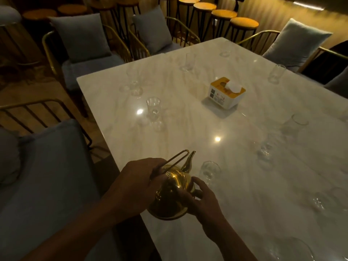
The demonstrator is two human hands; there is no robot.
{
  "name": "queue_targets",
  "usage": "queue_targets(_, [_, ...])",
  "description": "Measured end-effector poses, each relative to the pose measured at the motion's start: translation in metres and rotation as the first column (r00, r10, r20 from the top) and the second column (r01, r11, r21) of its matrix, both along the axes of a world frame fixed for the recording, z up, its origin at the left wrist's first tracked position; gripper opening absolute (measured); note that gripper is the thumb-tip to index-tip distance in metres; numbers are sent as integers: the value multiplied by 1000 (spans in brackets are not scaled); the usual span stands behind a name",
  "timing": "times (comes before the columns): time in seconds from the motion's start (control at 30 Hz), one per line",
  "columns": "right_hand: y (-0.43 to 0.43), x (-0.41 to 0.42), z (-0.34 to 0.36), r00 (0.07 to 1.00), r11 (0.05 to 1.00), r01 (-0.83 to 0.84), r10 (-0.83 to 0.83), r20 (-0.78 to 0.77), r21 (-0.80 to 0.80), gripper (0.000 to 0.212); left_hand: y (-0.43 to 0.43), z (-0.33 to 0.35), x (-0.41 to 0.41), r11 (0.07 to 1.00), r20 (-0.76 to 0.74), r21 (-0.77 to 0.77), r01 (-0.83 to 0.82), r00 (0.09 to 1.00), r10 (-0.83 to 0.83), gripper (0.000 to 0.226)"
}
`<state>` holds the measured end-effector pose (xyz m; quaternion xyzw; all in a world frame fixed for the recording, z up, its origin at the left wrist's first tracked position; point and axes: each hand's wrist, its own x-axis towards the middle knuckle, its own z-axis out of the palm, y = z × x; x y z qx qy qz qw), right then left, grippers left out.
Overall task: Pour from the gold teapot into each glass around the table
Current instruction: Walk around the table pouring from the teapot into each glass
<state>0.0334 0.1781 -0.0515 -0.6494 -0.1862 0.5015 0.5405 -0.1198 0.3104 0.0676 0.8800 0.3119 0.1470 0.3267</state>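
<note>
Dim amber light is cast over a dining room, where a glossy pale marble table (188,110) is ringed by gold-framed chairs with grey-blue cushions (81,36); a row of round wooden stools (224,14) is lined up along the far wall.

At the left, near the table's near-left edge, the left hand (139,179) is seen with its fingers curled shut round the thin wire loop handle of the gold teapot (171,194). The teapot is held over the table edge, just beside the nearest glass. Its body is rounded and polished, of mirror-bright brass-coloured metal, with a small knurled knob on the lid. Its long axis is tilted, running from the base at lower left up to the spout; the slender curved spout (189,161) is pointed up and away from the person, toward the table's far side, and no liquid can be made out at its tip.

Further right, the right hand (203,200) is laid against the teapot's lower side, its fingers spread and lightly bent, the fingertips touching the metal.

Just beyond the right hand stands a clear tumbler (210,172) (upright; whether it holds anything cannot be told). Another clear glass (153,108) stands farther up the left side, and several more are scattered along the far and right edges, faint against the marble. Near the centre sits a white and yellow tissue box (226,93), a tissue protruding from its top.
</note>
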Motion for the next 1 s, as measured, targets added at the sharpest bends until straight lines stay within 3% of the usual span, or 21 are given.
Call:
queue_targets(0.13, [25, -8, 19, 1000, 1000, 2, -2, -5, 15, 59, 26, 9, -6, 999, 23, 47, -19, 1000, 18, 37])
queue_targets(0.27, [51, -8, 30, 1000, 999, -21, 21, -7, 30, 94, 48, 21, -8, 995, 58, 79, -60, 997, 55, 37])
queue_targets(0.37, [72, -6, 41, 999, 997, -47, 46, 17, 63, 75, 64, 30, -10, 989, 90, 115, -97, 992, 87, 36])
queue_targets(0.47, [94, -4, 52, 997, 994, -82, 81, 21, 74, 74, 81, 38, -12, 977, 118, 174, -121, 988, 101, 37])
queue_targets(0.63, [136, -2, 60, 995, 990, -95, 94, 16, 109, 50, 122, 42, -6, 965, 141, 213, -153, 982, 125, 36])
queue_targets(0.9, [227, 1, 37, 999, 999, -16, 17, -33, 33, 94, 225, 17, 3, 984, 89, 166, -58, 995, 44, 36])
queue_targets(1.0, [264, 2, 25, 999, 1000, 26, -26, -36, 2, 86, 267, 5, 6, 988, 58, 155, 10, 998, -19, 42])
